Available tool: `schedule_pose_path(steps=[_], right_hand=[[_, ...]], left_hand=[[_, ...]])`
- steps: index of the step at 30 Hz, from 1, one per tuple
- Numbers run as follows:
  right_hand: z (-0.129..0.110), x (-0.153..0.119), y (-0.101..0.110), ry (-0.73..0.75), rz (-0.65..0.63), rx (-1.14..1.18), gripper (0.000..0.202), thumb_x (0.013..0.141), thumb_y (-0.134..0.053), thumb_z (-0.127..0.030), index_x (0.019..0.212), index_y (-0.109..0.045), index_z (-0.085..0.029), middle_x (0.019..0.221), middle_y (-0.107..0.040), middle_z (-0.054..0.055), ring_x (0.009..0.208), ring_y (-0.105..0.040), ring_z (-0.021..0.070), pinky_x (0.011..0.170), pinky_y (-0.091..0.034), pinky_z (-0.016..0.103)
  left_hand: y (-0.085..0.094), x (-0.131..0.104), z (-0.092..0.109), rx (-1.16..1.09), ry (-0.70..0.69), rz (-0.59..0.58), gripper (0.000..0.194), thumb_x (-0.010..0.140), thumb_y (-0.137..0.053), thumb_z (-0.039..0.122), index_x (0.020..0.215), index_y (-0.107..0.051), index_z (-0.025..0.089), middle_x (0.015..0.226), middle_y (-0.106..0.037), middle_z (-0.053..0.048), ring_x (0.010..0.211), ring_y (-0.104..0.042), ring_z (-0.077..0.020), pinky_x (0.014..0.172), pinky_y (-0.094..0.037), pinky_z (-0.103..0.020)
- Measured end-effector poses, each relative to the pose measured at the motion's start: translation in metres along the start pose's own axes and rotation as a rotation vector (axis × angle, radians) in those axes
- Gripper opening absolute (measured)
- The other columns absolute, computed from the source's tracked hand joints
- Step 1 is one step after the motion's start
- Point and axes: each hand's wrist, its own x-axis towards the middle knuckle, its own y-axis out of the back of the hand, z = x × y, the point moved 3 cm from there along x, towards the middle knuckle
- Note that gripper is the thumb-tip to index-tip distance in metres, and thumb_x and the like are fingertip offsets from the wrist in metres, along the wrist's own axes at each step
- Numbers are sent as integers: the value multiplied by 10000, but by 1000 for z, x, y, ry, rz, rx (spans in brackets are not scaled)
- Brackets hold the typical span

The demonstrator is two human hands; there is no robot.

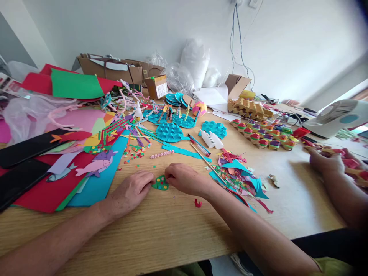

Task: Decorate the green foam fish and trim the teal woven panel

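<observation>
A small green paper cutout [161,183] with red, yellow and blue-green dots lies on the table between my hands. My left hand [130,191] is closed, its fingertips pinching the cutout's left edge. On the other side, my right hand [185,179] is closed too, its bent fingers at the cutout's right edge; whatever is in them is hidden. Just beyond lie a pink twisted pipe cleaner [162,154] and scattered tiny paper bits [135,153]. A red paper scrap [198,203] rests nearer to me.
Paper fish [94,165] and dark phones [25,153] lie on coloured sheets at left. Glue bottles [211,139], pens [198,145] and a scrap heap [235,172] are ahead and right. A co-worker's hands [330,161] hold a painted egg-carton piece at far right, near a fan [333,119].
</observation>
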Motion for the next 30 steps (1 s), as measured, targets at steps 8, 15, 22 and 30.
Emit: schedule_pose_path(steps=[8, 15, 22, 30], right_hand=[[2, 4, -4, 5, -19, -37, 168, 778, -492, -206, 844, -643, -175, 849, -653, 57, 787, -565, 162, 631, -344, 229], [3, 4, -7, 15, 6, -53, 169, 767, -493, -197, 838, -644, -172, 840, -653, 59, 791, -562, 163, 640, -344, 234], [4, 4, -7, 2, 41, -74, 129, 742, -495, -196, 766, -620, -172, 772, -628, 44, 732, -548, 157, 578, -317, 231], [1, 4, -4, -16, 57, -26, 92, 734, -520, -179, 759, -607, -165, 760, -608, 33, 709, -530, 139, 576, -315, 218]], left_hand=[[-2, 1, 0, 28, -35, 22, 188, 809, -363, 78, 758, -517, 173, 760, -563, -22, 753, -533, -159, 682, -430, -276], [-1, 1, 1, 52, -47, 27, 188, 811, -367, 71, 756, -518, 168, 753, -562, -25, 745, -535, -159, 675, -431, -275], [-3, 0, 0, 52, -51, 18, 181, 814, -372, 76, 764, -524, 161, 764, -567, -31, 753, -538, -161, 682, -432, -274], [0, 2, 2, 60, -45, 20, 182, 811, -376, 85, 752, -520, 178, 753, -576, -20, 741, -550, -156, 672, -441, -267]])
